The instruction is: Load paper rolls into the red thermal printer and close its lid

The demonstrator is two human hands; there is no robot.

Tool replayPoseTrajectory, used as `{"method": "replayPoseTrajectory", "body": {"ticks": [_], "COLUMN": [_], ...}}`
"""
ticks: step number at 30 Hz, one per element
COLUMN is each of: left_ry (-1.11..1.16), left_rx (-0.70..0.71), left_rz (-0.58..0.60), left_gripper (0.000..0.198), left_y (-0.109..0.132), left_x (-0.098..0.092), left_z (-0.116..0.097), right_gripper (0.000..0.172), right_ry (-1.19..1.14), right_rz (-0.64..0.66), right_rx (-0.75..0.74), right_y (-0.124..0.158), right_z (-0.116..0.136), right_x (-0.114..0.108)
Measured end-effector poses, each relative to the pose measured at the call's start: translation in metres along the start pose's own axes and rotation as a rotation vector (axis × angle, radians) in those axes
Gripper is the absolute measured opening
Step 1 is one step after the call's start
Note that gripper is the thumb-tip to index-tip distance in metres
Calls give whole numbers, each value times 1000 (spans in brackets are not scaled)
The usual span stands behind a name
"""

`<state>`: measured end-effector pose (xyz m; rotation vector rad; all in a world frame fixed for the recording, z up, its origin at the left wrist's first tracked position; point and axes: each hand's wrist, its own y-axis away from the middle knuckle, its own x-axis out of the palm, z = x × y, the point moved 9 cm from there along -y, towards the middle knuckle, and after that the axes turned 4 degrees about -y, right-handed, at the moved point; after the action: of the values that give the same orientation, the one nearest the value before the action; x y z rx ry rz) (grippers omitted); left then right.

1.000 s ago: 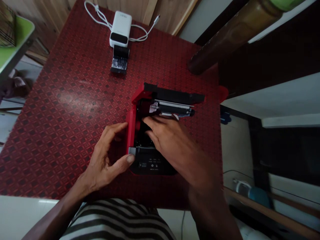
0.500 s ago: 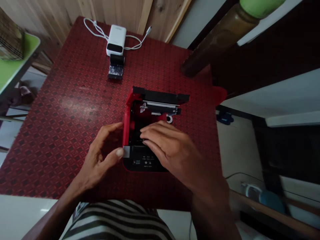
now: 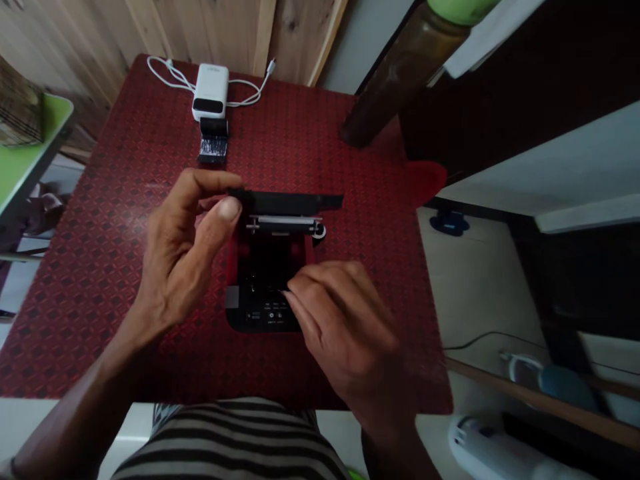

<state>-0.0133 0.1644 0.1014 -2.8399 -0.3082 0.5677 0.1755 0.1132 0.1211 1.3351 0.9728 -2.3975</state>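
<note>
A red and black thermal printer (image 3: 267, 293) sits on the red patterned table (image 3: 100, 280), its black lid (image 3: 290, 202) raised at the far side. A metal bar and a small white roller show under the lid. My left hand (image 3: 185, 253) is at the lid's left end, with thumb and fingers pinching it. My right hand (image 3: 340, 327) rests its fingertips inside the printer, just behind the front control panel. Part of the printer's inside is hidden by that hand.
Beyond the printer lie a black roll with white marks (image 3: 213, 140) and a white power bank (image 3: 210, 90) with a white cable (image 3: 170, 77). A brown post (image 3: 405, 77) leans over the far right corner. A green-topped stand (image 3: 25, 137) is at the left.
My left hand has moved from the printer's left side up to the lid's left end. The right hand has shifted toward the front panel, and the view has moved.
</note>
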Motion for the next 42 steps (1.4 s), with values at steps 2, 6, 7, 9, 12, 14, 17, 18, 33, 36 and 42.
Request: {"method": "replayPoseTrajectory", "body": {"ticks": [2,6,7,9,12,14,17,18,33,36,42], "left_ry": [-21,-11,16,116,206,243,314,326,327,316,298], "left_rx": [-1,-21,-41,-155,-318,-390,-437,-440,-447,-491,-470], "left_rz": [-29,-33,-44,-26,32,70,115,120,72,83,150], "left_gripper": [25,20,16,30,63,68,66,64,60,64,63], "left_y": [5,20,25,39,61,72,79,79,76,84,102], "left_x": [-2,0,1,5,15,20,26,26,28,24,15], "left_z": [2,13,17,34,57,66,71,70,65,70,75], "right_gripper": [24,26,25,21,15,11,10,10,4,15,24], "right_ry": [43,160,176,164,60,-5,-39,-41,-116,-164,-138], "right_rz": [-43,-167,-177,-165,-133,-127,-139,-140,-40,-97,-226], "right_rx": [-12,-49,-46,-23,-9,-11,0,5,52,74,243], "right_y": [9,29,32,35,33,32,32,32,32,39,60], "right_z": [5,14,14,11,5,2,-1,-2,-7,-13,-38], "right_x": [-2,-5,-4,0,6,8,10,10,10,4,-4]}}
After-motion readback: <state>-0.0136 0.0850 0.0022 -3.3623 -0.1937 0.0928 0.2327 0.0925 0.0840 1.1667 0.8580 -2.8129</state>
